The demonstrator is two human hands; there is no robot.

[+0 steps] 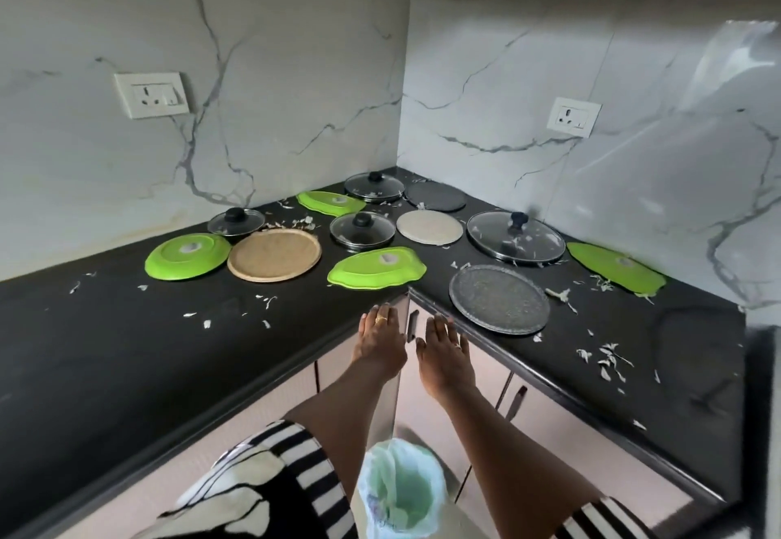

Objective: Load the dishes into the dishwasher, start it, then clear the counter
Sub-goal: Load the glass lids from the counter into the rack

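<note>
Dishes lie on the black corner counter: a round green plate, a tan wooden plate, a leaf-shaped green plate, a grey speckled plate, a large glass lid and several more lids and plates behind. My left hand and my right hand are stretched out side by side, fingers straight, at the counter's inner corner edge. Both hold nothing. No dishwasher is in view.
Pale food scraps are scattered over the counter. A bin with a green liner stands on the floor below my arms. Cabinet doors with dark handles run under the counter. Wall sockets sit on the marble backsplash.
</note>
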